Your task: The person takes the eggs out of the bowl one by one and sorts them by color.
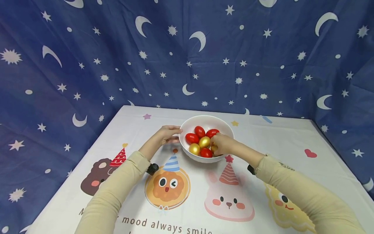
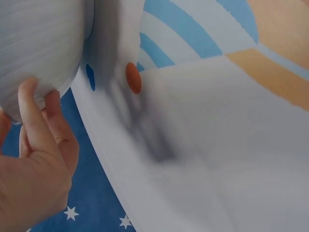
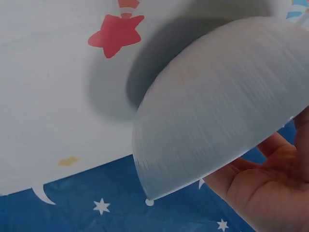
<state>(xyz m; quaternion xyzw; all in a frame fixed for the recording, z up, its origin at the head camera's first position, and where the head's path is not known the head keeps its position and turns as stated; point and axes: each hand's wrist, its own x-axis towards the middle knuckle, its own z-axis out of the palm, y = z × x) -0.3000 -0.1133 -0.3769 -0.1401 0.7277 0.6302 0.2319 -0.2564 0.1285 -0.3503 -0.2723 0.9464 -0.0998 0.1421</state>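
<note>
A white bowl (image 1: 204,119) stands on the table with several glossy red eggs, such as this red egg (image 1: 200,131), and gold ones inside. My left hand (image 1: 166,134) holds the bowl's left side at the rim; in the left wrist view its fingers (image 2: 36,116) press against the outer wall. Over the right rim, my right hand (image 1: 224,144) reaches down among the eggs. Its fingers curl about a gold egg (image 1: 214,149), which they partly cover. Another gold egg (image 1: 204,142) lies just left of that hand. The right wrist view shows the fingertips hidden behind the bowl wall (image 3: 217,106).
A white tablecloth (image 1: 131,123) printed with party-hat cartoon characters and lettering covers the table. Behind and at the sides hangs a dark blue cloth (image 1: 216,81) with moons and stars. Black wrist devices, such as this black device (image 1: 152,169), sit under the sleeves.
</note>
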